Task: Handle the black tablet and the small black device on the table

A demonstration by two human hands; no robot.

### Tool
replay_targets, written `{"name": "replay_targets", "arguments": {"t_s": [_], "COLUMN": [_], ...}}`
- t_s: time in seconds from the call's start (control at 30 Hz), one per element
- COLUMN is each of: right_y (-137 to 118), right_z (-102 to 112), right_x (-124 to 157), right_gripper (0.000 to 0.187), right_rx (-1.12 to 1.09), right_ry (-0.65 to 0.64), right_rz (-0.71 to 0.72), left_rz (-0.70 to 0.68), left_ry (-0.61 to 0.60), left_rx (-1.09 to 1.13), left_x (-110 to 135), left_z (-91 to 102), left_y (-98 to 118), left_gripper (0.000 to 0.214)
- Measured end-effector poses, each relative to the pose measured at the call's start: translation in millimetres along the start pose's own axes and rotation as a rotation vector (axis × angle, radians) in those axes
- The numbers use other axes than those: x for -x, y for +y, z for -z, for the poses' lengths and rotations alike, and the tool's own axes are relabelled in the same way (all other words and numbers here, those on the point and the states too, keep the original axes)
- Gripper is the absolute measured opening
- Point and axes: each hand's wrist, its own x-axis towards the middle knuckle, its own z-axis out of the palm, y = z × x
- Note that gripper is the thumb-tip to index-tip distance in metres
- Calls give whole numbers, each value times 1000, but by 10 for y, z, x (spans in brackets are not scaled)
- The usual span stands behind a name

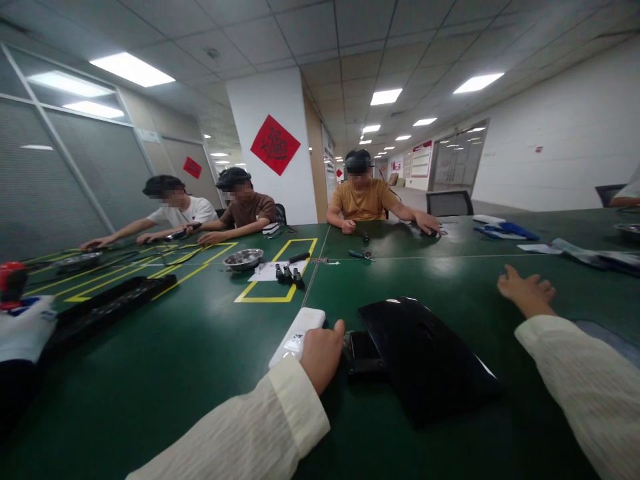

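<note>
head view: left hand (pixel 323 355) curled at white box (pixel 304 325), grip unclear; right hand (pixel 527 291) spread.

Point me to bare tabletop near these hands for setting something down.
Bare: between the tray and white box; between the black panel and right hand; and beyond the black panel, short of the pliers. Crowded: around the left hand, by the white box and black panel, and farther off where bowl, paper and black parts cluster.

2 arms (pixel 245 423) extended apart, left hand (pixel 323 357) curled, right hand (pixel 527 291) loosely splayed
</note>
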Motion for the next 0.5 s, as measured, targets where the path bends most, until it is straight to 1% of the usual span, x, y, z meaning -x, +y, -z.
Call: {"name": "replay_targets", "arguments": {"t_s": [0.1, 0.17, 0.33, 0.4, 0.5], "right_y": [-77, -124, -108, -81, -65], "right_z": [-203, -264, -302, -303, -289], "right_x": [-97, -197, -384, -399, -388], "right_gripper": [54, 56, 53, 53, 54], "right_rx": [-49, -65, -49, -26, 14], "right_ry": [-58, -108, -211, -221, -231], "right_rz": [-87, -84, -11, -35, -122], "left_rz": [3, -3, 1, 5, 11], "left_ry": [-11, -16, -55, -73, -75], "left_rx": [5, 10, 10, 12, 15], "left_x": [4, 9, 16, 16, 13], "left_z": [-13, -2, 63, 76, 71], "left_y": [-2, 1, 17, 23, 28], "left_gripper": [22, 23, 25, 26, 25]}}
